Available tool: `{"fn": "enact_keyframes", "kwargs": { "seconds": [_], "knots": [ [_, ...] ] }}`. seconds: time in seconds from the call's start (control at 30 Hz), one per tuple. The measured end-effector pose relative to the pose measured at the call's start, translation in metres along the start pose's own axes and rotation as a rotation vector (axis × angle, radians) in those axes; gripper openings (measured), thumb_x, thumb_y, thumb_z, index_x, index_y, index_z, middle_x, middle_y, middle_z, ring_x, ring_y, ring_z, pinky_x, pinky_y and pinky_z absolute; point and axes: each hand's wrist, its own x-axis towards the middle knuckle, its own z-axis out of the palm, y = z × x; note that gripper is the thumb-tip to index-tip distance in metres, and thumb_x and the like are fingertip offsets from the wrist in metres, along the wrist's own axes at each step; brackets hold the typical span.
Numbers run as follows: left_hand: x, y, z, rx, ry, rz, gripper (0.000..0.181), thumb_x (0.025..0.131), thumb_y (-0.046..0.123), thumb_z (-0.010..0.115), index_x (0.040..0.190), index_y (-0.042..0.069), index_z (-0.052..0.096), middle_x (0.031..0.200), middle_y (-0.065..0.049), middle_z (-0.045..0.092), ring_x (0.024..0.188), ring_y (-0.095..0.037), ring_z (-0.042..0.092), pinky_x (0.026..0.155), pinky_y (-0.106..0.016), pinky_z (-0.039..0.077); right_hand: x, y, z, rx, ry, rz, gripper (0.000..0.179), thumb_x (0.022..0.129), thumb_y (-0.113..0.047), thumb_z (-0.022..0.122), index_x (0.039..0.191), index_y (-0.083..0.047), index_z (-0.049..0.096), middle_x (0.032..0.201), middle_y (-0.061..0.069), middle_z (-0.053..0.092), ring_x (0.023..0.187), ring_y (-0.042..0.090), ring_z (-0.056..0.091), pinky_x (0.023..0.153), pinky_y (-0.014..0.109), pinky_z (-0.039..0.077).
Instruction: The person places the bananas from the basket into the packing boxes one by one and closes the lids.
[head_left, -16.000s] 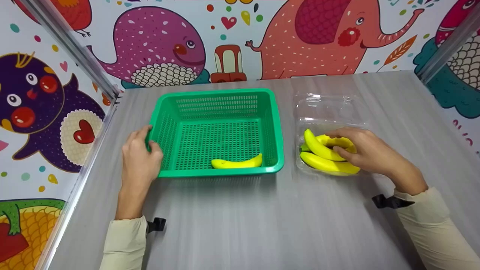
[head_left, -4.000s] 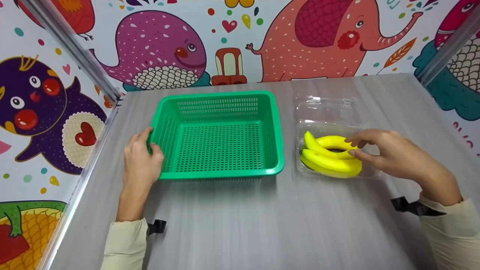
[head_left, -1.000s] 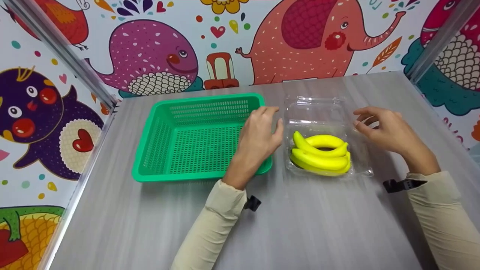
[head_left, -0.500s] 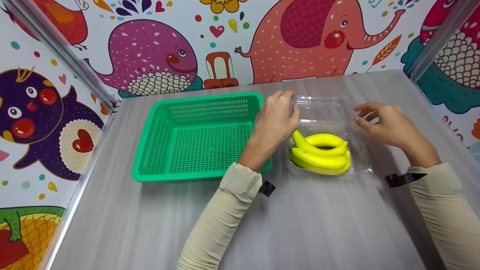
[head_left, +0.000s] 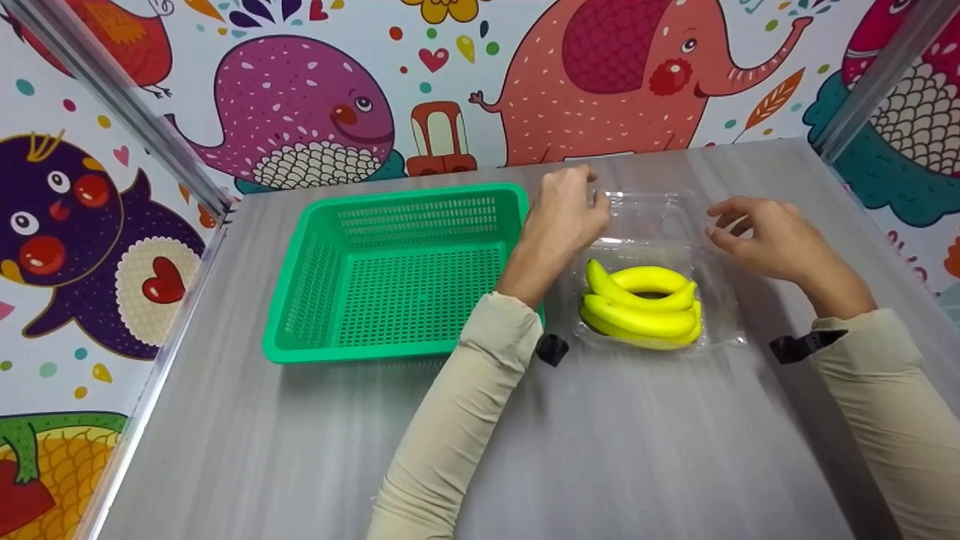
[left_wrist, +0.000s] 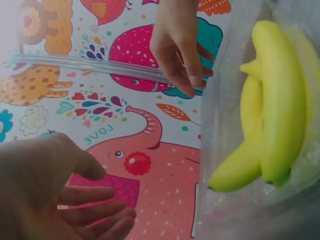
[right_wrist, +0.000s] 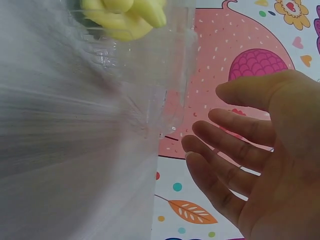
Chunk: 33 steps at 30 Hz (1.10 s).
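Several yellow bananas lie piled in a clear plastic clamshell box, whose lid lies folded back toward the wall. My left hand hovers by the lid's left side, fingers loosely bent; in the left wrist view nothing is between its fingers and thumb. On the other side, my right hand is held above the table to the right of the lid. The right wrist view shows its relaxed fingers apart from the box and holding nothing.
A green perforated basket stands left of the box, with no fruit seen inside; my left forearm covers its right front corner. The printed wall bounds the grey table at the back, and another panel at the left.
The banana in the basket sixteen seconds ago is gone by four seconds ago. My left hand has left the basket's left rim, moving right and back to the lid. My right hand has moved back from the bananas.
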Motion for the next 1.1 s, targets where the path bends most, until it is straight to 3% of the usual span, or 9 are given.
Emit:
{"fn": "enact_keyframes", "kwargs": {
  "seconds": [0.1,0.2,0.3,0.43,0.67,0.8,0.93,1.1],
  "knots": [
    [0.005,-0.004,0.004,0.013,-0.007,-0.039,0.042,0.107,0.029,0.067,0.144,0.01,0.068,0.139,-0.005,0.074,0.101,-0.014,0.076,0.077,-0.019,0.063,0.004,0.001,0.0,-0.002,-0.016,0.014,0.05,0.105,-0.035,0.068,0.144,-0.004,0.066,0.133,0.027,0.071,0.115,0.042,0.066,0.086,0.056,0.066],
    [0.01,-0.009,0.008,0.02,-0.006,-0.066,0.035,0.107,0.029,0.067,0.135,0.009,0.072,0.116,-0.004,0.077,0.083,-0.012,0.074,0.068,-0.016,0.06,0.007,0.003,0.0,0.004,-0.023,0.037,0.052,0.105,-0.036,0.068,0.145,-0.003,0.065,0.134,0.029,0.069,0.116,0.045,0.065,0.087,0.057,0.066],
    [0.013,-0.012,0.014,0.022,-0.026,-0.09,0.026,0.107,0.028,0.067,0.121,0.008,0.075,0.09,-0.002,0.071,0.068,-0.011,0.068,0.061,-0.014,0.055,0.009,0.007,0.0,0.014,-0.02,0.063,0.056,0.105,-0.039,0.067,0.147,-0.002,0.063,0.135,0.03,0.068,0.117,0.048,0.065,0.086,0.057,0.066],
    [0.015,-0.014,0.02,0.016,-0.072,-0.12,0.019,0.106,0.025,0.068,0.106,0.007,0.076,0.076,-0.003,0.064,0.06,-0.013,0.064,0.057,-0.015,0.052,0.01,0.011,0.001,0.034,-0.014,0.101,0.061,0.105,-0.044,0.066,0.149,-0.002,0.061,0.138,0.031,0.067,0.118,0.05,0.066,0.086,0.057,0.066],
    [0.016,-0.017,0.024,0.039,-0.123,-0.152,0.016,0.104,0.024,0.071,0.1,0.009,0.076,0.075,-0.003,0.062,0.06,-0.014,0.063,0.056,-0.016,0.053,0.01,0.014,0.003,0.042,-0.024,0.14,0.064,0.105,-0.046,0.065,0.15,-0.001,0.06,0.14,0.031,0.065,0.119,0.049,0.066,0.092,0.06,0.064],
    [0.016,-0.016,0.025,0.061,-0.147,-0.179,0.018,0.101,0.022,0.075,0.112,0.008,0.076,0.085,-0.004,0.068,0.068,-0.015,0.068,0.064,-0.02,0.06,0.011,0.016,0.004,0.052,-0.048,0.152,0.063,0.106,-0.046,0.063,0.149,0.0,0.062,0.14,0.032,0.066,0.118,0.047,0.066,0.091,0.055,0.065],
    [0.016,-0.013,0.027,0.113,-0.184,-0.197,0.036,0.098,0.02,0.08,0.13,0.007,0.071,0.103,-0.006,0.073,0.079,-0.017,0.07,0.074,-0.024,0.065,0.012,0.018,0.006,0.063,-0.078,0.177,0.064,0.106,-0.048,0.062,0.147,0.002,0.064,0.139,0.032,0.067,0.116,0.044,0.065,0.09,0.051,0.065],
    [0.018,-0.013,0.029,0.196,-0.218,-0.186,0.041,0.098,0.016,0.079,0.137,0.008,0.069,0.109,-0.006,0.072,0.085,-0.018,0.069,0.07,-0.022,0.061,0.012,0.019,0.008,0.075,-0.109,0.2,0.065,0.107,-0.051,0.06,0.148,0.0,0.064,0.142,0.03,0.066,0.117,0.042,0.062,0.093,0.051,0.064]
  ]
}}
